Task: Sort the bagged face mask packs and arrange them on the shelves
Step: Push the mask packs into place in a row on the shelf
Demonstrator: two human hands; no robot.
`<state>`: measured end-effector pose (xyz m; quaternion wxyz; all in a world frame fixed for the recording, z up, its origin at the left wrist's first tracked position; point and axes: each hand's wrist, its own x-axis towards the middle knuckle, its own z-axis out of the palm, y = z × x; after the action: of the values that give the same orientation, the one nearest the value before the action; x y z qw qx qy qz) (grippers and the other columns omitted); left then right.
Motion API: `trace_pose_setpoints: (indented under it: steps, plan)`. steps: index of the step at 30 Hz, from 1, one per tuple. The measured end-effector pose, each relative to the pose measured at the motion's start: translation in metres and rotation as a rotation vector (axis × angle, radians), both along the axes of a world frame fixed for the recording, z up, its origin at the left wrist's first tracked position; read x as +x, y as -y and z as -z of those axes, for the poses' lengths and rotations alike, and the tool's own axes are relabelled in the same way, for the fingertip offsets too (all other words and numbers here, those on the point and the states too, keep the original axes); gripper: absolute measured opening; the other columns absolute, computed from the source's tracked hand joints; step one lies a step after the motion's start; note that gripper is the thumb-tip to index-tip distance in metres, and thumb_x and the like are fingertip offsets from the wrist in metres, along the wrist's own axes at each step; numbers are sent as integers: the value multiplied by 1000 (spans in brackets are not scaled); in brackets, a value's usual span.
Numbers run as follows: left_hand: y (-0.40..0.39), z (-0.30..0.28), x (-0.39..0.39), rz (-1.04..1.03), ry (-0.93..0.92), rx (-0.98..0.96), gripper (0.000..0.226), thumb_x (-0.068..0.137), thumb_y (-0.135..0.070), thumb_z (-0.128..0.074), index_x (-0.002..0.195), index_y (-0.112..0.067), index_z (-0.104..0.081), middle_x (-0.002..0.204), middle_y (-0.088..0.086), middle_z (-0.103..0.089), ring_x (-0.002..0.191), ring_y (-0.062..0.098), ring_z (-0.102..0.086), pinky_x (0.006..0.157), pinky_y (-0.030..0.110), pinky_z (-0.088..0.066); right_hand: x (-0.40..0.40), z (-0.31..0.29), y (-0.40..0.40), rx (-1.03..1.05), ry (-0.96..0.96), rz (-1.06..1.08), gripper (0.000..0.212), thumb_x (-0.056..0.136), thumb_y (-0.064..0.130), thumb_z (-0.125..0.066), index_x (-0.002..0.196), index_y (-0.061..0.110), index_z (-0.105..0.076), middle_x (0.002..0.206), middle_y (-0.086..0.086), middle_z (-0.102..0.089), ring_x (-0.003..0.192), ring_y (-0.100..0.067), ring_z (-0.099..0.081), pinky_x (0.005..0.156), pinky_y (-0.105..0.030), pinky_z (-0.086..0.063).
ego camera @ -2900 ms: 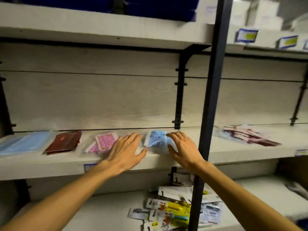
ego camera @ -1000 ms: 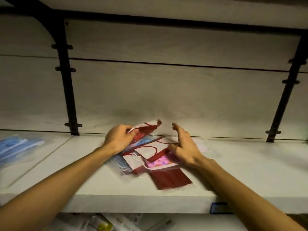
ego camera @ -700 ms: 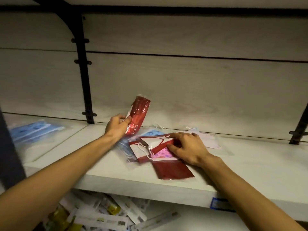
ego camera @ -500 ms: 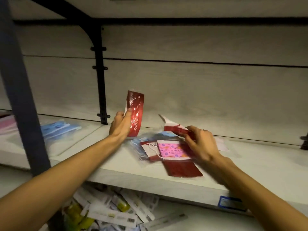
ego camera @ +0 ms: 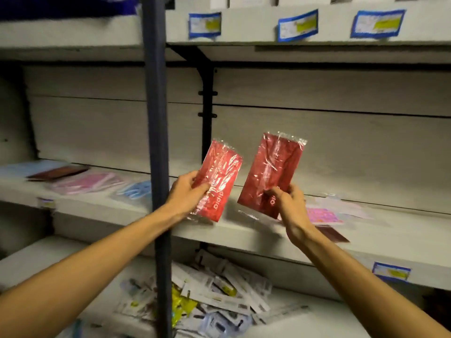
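While both hands are raised before the middle shelf (ego camera: 244, 230), each grips one red mask pack in crinkled clear plastic. Left hand (ego camera: 185, 196): fingers curled round the lower edge of the left red pack (ego camera: 217, 181), tilted. Right hand (ego camera: 290, 203): thumb and fingers pinch the right red pack (ego camera: 271, 172) at its bottom. On the shelf: pink patterned pack (ego camera: 322, 214), blue pack (ego camera: 136, 190), pink pack (ego camera: 85, 182), all flat. Lower shelf (ego camera: 329, 323): loose heap of white and yellow packets (ego camera: 214, 296).
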<state>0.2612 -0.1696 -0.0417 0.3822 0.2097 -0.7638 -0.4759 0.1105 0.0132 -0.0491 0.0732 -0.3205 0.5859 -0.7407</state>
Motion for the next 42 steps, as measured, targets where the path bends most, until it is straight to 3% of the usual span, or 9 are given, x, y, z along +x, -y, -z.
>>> trace_pose_setpoints:
  steps: [8,11,14,17,22,27,32,37,42]
  plan:
    - [73,44,174,-180,6,-172,22,84,-30,-70,104,-38,-69,87,-23,-73,82,-1,-71,74,29,-60,155,35,79,8,8,-157,14,90,2,-61,98,13,-66,74,8,-74,62,-4,-68,50,-18,-51]
    - [103,60,225,-196,9,-33,17,91,-18,-69,99,-33,-70,94,-7,-78,83,13,-75,78,39,-62,207,47,110,51,27,-261,16,95,5,-60,105,16,-65,81,11,-77,71,-5,-73,54,-19,-55]
    - [129,60,261,-206,36,110,19,97,-6,-60,112,-16,-66,99,7,-76,78,14,-74,70,33,-60,248,44,142,119,-5,-399,19,99,11,-58,108,28,-60,87,18,-76,84,0,-72,60,-14,-55]
    - [154,57,288,-231,73,155,25,94,3,-55,112,-13,-62,102,12,-74,91,26,-72,83,41,-59,277,40,177,115,-92,-416,25,99,6,-57,105,30,-62,96,12,-73,91,-1,-72,68,-16,-56]
    - [200,58,319,-285,91,192,21,92,-4,-64,107,-18,-58,108,12,-71,101,29,-69,94,44,-56,299,39,250,183,-227,-382,27,96,0,-58,103,26,-63,105,4,-70,93,-7,-69,70,-16,-56]
    - [272,48,341,-301,136,125,30,89,-7,-70,118,-14,-64,93,5,-75,81,16,-73,71,29,-59,305,20,336,241,-250,-378,21,91,-1,-63,101,17,-67,92,-1,-73,72,-5,-69,67,-23,-58]
    - [358,6,350,-354,210,-3,43,88,-8,-70,128,-23,-60,110,4,-73,100,21,-70,94,42,-57,294,-15,411,266,-124,-315,13,88,-4,-64,89,8,-69,84,-11,-71,65,-16,-65,69,-34,-57]
    - [429,-4,346,-347,190,-60,51,88,-13,-76,134,-20,-54,99,-14,-62,87,-4,-59,67,17,-48,294,-29,475,224,3,-323,11,89,-6,-64,97,1,-64,77,-12,-69,60,-17,-64,60,-31,-58]
    - [487,4,336,-312,243,-2,59,84,-8,-78,135,-17,-50,114,0,-65,98,13,-66,92,41,-57,304,-22,536,269,-9,-320,24,88,-6,-66,109,2,-61,85,-15,-71,64,-17,-66,59,-28,-59]
